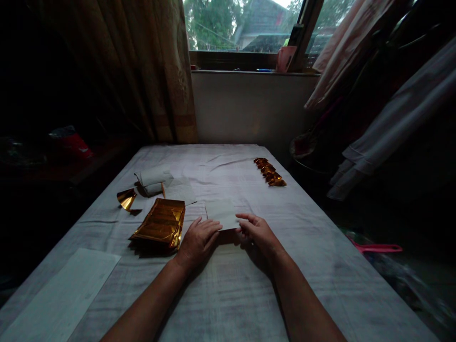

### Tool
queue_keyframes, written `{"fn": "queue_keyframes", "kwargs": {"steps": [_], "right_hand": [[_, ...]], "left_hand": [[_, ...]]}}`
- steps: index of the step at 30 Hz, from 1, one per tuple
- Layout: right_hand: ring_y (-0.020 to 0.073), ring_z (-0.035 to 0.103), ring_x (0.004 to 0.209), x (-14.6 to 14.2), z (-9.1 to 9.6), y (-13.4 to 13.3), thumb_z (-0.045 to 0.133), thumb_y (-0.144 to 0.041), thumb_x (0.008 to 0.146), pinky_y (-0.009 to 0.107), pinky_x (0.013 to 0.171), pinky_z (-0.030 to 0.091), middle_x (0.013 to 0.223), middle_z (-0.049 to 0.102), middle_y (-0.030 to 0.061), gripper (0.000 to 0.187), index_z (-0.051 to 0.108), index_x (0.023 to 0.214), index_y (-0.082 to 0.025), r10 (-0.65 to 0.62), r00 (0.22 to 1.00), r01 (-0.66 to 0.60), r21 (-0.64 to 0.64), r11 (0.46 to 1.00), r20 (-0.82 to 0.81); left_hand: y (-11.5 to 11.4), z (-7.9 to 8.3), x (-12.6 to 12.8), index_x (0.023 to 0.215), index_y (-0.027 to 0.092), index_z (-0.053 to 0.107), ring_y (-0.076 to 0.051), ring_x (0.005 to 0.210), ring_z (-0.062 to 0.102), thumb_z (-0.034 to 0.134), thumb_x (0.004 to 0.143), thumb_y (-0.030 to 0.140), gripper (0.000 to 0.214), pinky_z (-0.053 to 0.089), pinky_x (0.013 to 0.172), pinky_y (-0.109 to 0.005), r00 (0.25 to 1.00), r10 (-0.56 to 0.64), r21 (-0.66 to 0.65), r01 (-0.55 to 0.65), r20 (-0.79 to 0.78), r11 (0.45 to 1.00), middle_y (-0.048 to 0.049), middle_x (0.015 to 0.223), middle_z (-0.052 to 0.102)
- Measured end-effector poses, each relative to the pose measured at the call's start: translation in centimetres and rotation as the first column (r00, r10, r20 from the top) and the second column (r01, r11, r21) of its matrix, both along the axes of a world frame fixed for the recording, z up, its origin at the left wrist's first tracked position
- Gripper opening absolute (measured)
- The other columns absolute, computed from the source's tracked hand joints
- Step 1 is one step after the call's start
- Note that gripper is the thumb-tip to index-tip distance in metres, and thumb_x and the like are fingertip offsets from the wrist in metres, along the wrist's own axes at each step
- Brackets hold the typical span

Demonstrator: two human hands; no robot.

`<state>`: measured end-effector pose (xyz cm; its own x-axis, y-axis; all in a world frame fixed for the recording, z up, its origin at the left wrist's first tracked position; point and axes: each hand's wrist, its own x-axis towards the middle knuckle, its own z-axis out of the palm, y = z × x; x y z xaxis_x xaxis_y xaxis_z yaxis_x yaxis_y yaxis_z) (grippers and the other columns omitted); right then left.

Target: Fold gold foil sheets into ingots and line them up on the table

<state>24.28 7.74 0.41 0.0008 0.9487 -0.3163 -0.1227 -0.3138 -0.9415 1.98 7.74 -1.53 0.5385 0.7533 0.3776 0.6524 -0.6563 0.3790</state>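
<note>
A small pale sheet of paper (221, 213) is between my two hands over the middle of the table. My left hand (200, 238) has its fingers over the sheet's near left corner, the thumb by the near edge. At the right edge, my right hand (257, 232) pinches the paper between thumb and fingers. Close to my left hand lies a thick stack of shiny gold foil sheets (160, 221). Several folded gold foil pieces (270, 172) form a row near the table's far right edge.
Crumpled pale paper (155, 178) and a curled gold foil scrap (126, 198) lie behind the stack. A larger white sheet (64, 289) rests front left on the cloth-covered table (228, 294). A pink cup (285, 59) stands on the windowsill; clothes (384, 128) hang at right.
</note>
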Motion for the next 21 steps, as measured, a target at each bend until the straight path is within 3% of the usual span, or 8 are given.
{"fn": "queue_keyframes", "kwargs": {"steps": [4, 6, 8, 10, 12, 16, 21], "right_hand": [[0.0118, 0.062, 0.061, 3.0, 0.4, -0.7, 0.079, -0.033, 0.067, 0.018, 0.043, 0.042, 0.081, 0.072, 0.0047, 0.044, 0.071, 0.108, -0.018, 0.187, 0.981, -0.189, 0.032, 0.981, 0.047], [0.0147, 0.067, 0.076, 4.2, 0.4, -0.9, 0.079, -0.029, 0.066, 0.022, 0.054, 0.051, 0.106, 0.072, 0.0067, 0.051, 0.069, 0.116, -0.024, 0.221, 0.969, -0.231, 0.086, 0.969, 0.107], [0.0186, 0.068, 0.093, 4.6, -0.1, -1.0, 0.078, -0.027, 0.067, 0.029, 0.073, 0.056, 0.117, 0.069, 0.0074, 0.048, 0.071, 0.114, -0.026, 0.215, 0.952, -0.254, 0.169, 0.952, 0.218], [0.0221, 0.063, 0.113, 4.2, -0.8, -0.8, 0.074, -0.028, 0.070, 0.036, 0.094, 0.052, 0.126, 0.066, 0.0074, 0.037, 0.074, 0.107, -0.027, 0.141, 0.925, -0.259, 0.313, 0.914, 0.353], [0.0236, 0.060, 0.118, 3.3, -1.5, -0.4, 0.070, -0.029, 0.075, 0.041, 0.104, 0.045, 0.123, 0.068, 0.0080, 0.028, 0.075, 0.102, -0.026, 0.110, 0.863, -0.334, 0.395, 0.856, 0.493], [0.0212, 0.067, 0.094, 1.9, -2.1, 0.0, 0.058, -0.032, 0.086, 0.037, 0.091, 0.050, 0.097, 0.074, 0.0067, 0.021, 0.075, 0.093, -0.023, 0.051, 0.778, -0.400, 0.431, 0.809, 0.626], [0.0211, 0.066, 0.090, 1.3, -2.0, 0.1, 0.057, -0.029, 0.087, 0.033, 0.085, 0.050, 0.093, 0.075, 0.0051, 0.019, 0.074, 0.092, -0.023, -0.010, 0.693, -0.392, 0.388, 0.834, 0.721]], "left_hand": [[-0.6, 0.2, -0.1, 0.108, 0.023, 0.068, -0.020, 0.101, 0.072, 0.046, 0.099, 0.027, 0.024, 0.046, 0.105, -0.050, 0.996, -0.018, 0.004, 0.017, 0.085, 1.000, -0.0056, 0.107, 0.077], [-1.0, 0.4, 0.0, 0.105, 0.023, 0.069, -0.018, 0.090, 0.073, 0.047, 0.098, 0.027, 0.023, 0.047, 0.104, -0.047, 0.992, -0.008, -0.008, 0.009, 0.123, 1.000, -0.0042, 0.101, 0.078], [-1.3, 0.6, 0.1, 0.104, 0.023, 0.071, -0.017, 0.084, 0.073, 0.049, 0.097, 0.026, 0.023, 0.049, 0.102, -0.043, 0.989, 0.007, -0.021, -0.004, 0.148, 1.000, -0.0034, 0.095, 0.078], [-1.4, 1.0, 0.2, 0.103, 0.023, 0.072, -0.017, 0.083, 0.073, 0.049, 0.097, 0.027, 0.024, 0.053, 0.095, -0.037, 0.986, 0.022, -0.048, -0.015, 0.164, 0.999, -0.0038, 0.092, 0.078], [-1.3, 1.2, 0.3, 0.102, 0.023, 0.073, -0.018, 0.084, 0.073, 0.048, 0.096, 0.029, 0.026, 0.055, 0.083, -0.030, 0.982, 0.045, -0.102, -0.027, 0.182, 0.994, -0.0045, 0.092, 0.078], [-0.7, 1.0, 0.4, 0.099, 0.023, 0.073, -0.018, 0.080, 0.074, 0.048, 0.096, 0.033, 0.027, 0.055, 0.072, -0.025, 0.962, 0.142, -0.210, -0.093, 0.234, 0.973, -0.0033, 0.089, 0.078], [0.0, 0.3, 0.5, 0.114, 0.024, 0.068, -0.017, 0.080, 0.074, 0.051, 0.094, 0.034, 0.029, 0.056, 0.074, -0.025, 0.915, 0.249, -0.277, -0.161, 0.319, 0.947, -0.0025, 0.095, 0.077]]}}
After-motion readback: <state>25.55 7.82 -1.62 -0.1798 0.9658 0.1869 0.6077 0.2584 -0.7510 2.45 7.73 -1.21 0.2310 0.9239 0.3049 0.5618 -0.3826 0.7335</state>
